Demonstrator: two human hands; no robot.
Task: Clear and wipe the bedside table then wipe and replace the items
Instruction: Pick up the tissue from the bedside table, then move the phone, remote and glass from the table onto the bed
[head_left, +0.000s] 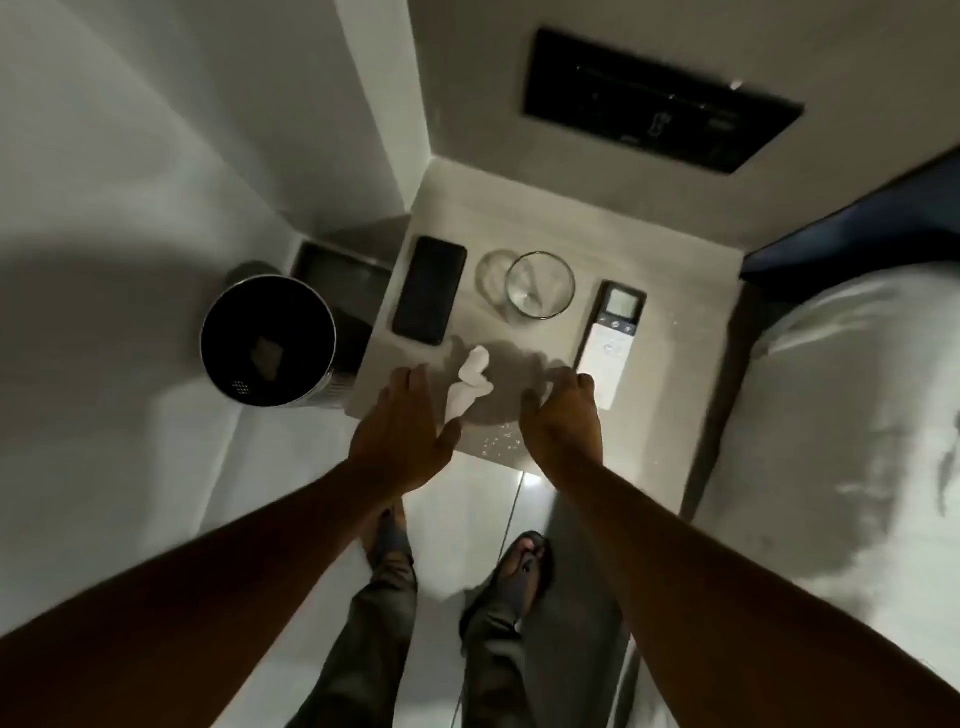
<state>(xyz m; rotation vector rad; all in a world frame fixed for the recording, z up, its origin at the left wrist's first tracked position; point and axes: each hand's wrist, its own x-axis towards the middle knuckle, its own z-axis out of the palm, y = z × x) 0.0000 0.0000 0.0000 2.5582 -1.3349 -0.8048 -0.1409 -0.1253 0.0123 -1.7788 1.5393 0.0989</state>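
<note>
Desk (519, 208) from the head camera: 3 items sit in a row on it, a phone (430, 290) at the left, a drinking glass (539, 285) in the middle and a remote (613, 343) at the right. A crumpled white cloth (470, 378) lies at the near edge between both hands. The left hand (402, 434) hovers flat with fingers spread, thumb just beside the cloth, holding nothing. The right hand (563, 418) reaches toward the remote's near end, fingers curled loosely and empty. Nothing looks cleared yet. The glass seems the likeliest casualty: a sleeve or wrist swinging across could tip it toward the phone, and the bin (267, 340) beside the desk could catch anything pushed off.
</note>
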